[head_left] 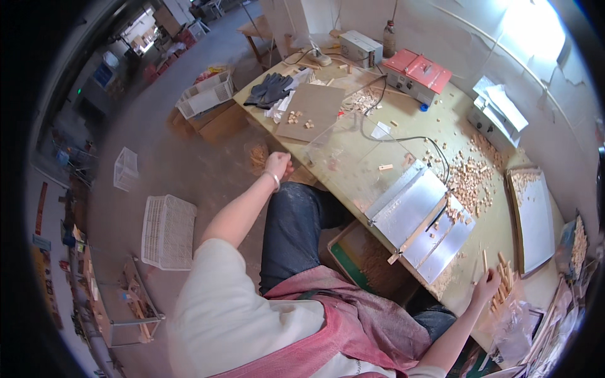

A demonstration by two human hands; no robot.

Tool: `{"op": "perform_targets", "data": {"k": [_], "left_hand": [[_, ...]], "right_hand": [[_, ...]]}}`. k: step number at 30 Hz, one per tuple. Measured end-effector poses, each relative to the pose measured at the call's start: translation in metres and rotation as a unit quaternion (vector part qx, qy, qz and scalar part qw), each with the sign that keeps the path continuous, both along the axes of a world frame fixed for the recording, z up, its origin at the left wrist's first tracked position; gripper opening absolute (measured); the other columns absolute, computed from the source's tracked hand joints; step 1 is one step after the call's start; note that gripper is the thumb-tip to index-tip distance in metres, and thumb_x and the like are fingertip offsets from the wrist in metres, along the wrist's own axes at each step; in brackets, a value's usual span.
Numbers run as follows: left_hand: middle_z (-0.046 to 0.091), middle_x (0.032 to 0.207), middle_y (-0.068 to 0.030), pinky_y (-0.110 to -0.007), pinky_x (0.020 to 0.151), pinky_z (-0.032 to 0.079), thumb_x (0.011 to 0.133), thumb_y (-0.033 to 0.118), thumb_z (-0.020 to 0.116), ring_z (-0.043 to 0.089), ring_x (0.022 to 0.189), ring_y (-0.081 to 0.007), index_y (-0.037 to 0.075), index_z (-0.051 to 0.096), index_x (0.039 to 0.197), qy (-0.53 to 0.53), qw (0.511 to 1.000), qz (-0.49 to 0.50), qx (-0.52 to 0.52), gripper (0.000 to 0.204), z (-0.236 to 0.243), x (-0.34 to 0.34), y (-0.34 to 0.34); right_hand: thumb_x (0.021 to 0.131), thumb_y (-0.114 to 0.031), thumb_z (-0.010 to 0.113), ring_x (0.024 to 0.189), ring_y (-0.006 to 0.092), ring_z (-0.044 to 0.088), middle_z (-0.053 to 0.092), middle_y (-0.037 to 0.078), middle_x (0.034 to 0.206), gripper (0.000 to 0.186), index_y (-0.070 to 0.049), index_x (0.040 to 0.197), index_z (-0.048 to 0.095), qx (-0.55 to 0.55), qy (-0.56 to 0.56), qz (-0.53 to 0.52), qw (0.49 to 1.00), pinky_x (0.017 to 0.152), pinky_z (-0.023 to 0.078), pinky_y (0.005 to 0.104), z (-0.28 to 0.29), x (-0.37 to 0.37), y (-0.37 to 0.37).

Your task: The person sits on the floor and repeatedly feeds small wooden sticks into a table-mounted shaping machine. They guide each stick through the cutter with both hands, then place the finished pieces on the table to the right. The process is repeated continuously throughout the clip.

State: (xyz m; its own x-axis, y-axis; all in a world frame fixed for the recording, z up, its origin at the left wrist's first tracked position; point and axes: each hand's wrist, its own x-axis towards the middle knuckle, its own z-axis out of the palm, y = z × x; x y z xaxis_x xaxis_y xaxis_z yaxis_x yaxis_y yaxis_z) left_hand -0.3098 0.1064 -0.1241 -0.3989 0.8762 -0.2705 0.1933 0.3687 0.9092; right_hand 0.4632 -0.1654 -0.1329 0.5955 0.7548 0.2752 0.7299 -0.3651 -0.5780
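My left hand point(280, 165), with a white band at the wrist, is held off the table's left edge with its fingers curled closed. What it holds, if anything, is hidden. Just beside it, lower down, a clear bag or tub of small wooden pieces point(257, 156) shows faintly. At the table's near right corner my right hand point(486, 287) pinches a thin wooden stick point(484, 259) that points up from the fingers. A bundle of wooden sticks point(503, 281) lies right against that hand. Left of it sits a metal cutting jig point(409, 208) with a wooden strip across.
Cut wooden pieces point(469, 179) are heaped behind the jig. A cardboard sheet point(312, 110), grey gloves point(270, 89), a red-topped box point(416, 72) and a shallow tray point(532, 220) are on the table point(353, 151). A white basket point(169, 232) stands on the floor.
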Motion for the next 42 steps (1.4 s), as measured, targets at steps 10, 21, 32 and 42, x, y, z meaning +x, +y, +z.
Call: {"op": "perform_targets", "data": {"k": [10,21,32,42], "left_hand": [[0.075,0.089,-0.0138,-0.035,0.048,0.054,0.101,0.016,0.066,0.077,0.069,-0.0240,0.004,0.057,0.114,-0.301,0.938,0.170,-0.003,0.019,-0.027,-0.011,0.107],[0.077,0.098,-0.0164,-0.036,0.054,0.059,0.102,0.002,0.057,0.077,0.075,-0.0253,0.003,0.060,0.113,-0.352,0.924,0.131,0.064,0.012,-0.016,-0.005,0.170],[0.077,0.093,-0.0151,-0.034,0.054,0.057,0.103,0.005,0.061,0.076,0.073,-0.0230,0.006,0.056,0.112,-0.256,0.958,0.118,0.048,0.010,0.007,-0.023,0.210],[0.076,0.106,-0.0160,-0.044,0.086,0.059,0.093,0.017,0.068,0.073,0.099,-0.0350,0.008,0.073,0.105,0.301,0.946,0.058,0.107,0.015,-0.034,-0.032,0.162]], "right_hand": [[0.097,-0.006,0.067,0.092,0.0204,0.067,0.073,0.012,0.102,0.021,0.007,0.113,0.072,0.059,0.166,-0.136,0.975,0.084,0.055,0.0331,0.021,-0.012,-0.055],[0.092,-0.007,0.069,0.086,0.0211,0.067,0.073,0.011,0.093,0.016,0.006,0.102,0.072,0.042,0.083,-0.114,0.989,0.080,0.055,0.0349,0.004,0.001,-0.057],[0.093,-0.008,0.066,0.091,0.0250,0.068,0.074,0.015,0.097,0.020,0.007,0.105,0.072,-0.029,0.026,-0.108,0.993,0.084,0.055,0.0367,0.013,-0.007,-0.053],[0.094,-0.009,0.065,0.095,0.0257,0.069,0.074,0.016,0.102,0.023,0.007,0.110,0.073,-0.026,0.026,-0.120,0.992,0.089,0.055,0.0370,0.019,-0.013,-0.060]]}}
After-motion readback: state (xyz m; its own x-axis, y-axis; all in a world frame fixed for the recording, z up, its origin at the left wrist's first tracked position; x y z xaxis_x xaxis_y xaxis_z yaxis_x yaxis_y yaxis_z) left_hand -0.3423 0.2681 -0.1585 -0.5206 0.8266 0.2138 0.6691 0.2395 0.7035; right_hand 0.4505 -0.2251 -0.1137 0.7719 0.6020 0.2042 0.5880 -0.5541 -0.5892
